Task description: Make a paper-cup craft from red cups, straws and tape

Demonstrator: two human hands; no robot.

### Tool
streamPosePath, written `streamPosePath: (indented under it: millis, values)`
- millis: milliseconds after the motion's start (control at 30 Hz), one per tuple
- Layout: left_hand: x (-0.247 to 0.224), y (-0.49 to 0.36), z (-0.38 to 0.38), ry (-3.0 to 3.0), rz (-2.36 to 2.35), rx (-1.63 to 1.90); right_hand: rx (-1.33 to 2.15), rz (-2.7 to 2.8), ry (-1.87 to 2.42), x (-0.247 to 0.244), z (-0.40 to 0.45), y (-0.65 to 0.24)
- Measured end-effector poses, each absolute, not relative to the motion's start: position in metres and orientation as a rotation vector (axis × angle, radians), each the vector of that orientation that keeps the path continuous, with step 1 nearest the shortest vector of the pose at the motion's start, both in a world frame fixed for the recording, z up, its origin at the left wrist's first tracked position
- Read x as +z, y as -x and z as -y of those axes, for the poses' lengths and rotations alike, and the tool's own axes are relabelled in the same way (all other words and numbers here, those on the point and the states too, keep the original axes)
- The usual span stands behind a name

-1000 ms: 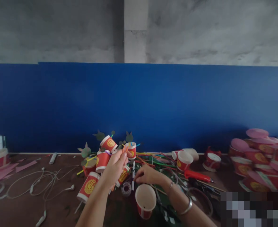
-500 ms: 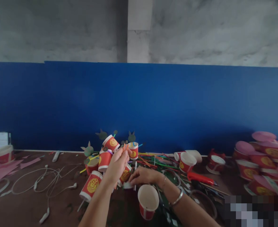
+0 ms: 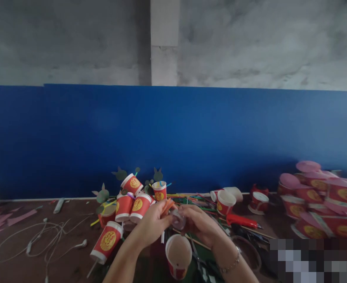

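Note:
Fingers closed, my left hand [image 3: 157, 220] holds orange strips [image 3: 168, 206] above the table. Against it from the right comes my right hand [image 3: 197, 221], its fingers pinched on a roll of clear tape [image 3: 178, 219] between the two hands. Just below them an open red and white paper cup [image 3: 178, 255] stands upright. Left of my left hand lie several red cups with gold emblems, one of them a tilted cup [image 3: 107, 241] with a white stick.
White earphones [image 3: 80, 244] and pink paper [image 3: 21, 217] lie at the left. Colored sticks, scissors [image 3: 201, 264], a red-handled tool [image 3: 242, 221] and more cups are at the right. A pile of pink-topped cups [image 3: 312, 196] stands far right. A blue panel [image 3: 173, 137] rises behind.
My right hand has come up from the table beside my left hand, now with the tape. My left hand has moved lower and slightly right. The view has shifted a little.

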State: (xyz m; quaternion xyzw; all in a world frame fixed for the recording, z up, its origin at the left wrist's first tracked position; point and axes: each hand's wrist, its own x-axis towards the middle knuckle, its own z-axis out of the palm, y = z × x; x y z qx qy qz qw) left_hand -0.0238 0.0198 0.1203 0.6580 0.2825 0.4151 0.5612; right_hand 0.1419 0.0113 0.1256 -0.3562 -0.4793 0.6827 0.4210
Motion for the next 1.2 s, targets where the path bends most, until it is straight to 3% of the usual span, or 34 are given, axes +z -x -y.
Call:
streamPosePath:
  millis: [367, 600, 833, 1200]
  values:
    - [0.137, 0.020, -0.007, -1.513, -0.576, 1.011, 1.670, 1.239, 0.757, 0.133, -0.005, -0.153]
    - [0.138, 0.020, 0.000, -1.615, -0.676, 0.942, 1.432, 1.364, 0.913, 0.131, -0.003, -0.151]
    - [0.137, 0.022, -0.006, -1.543, -0.593, 0.997, 1.575, 1.378, 0.678, 0.134, -0.002, -0.159]
    - [0.141, 0.021, 0.001, -1.596, -0.574, 0.969, 1.559, 1.380, 0.724, 0.135, 0.000, -0.156]
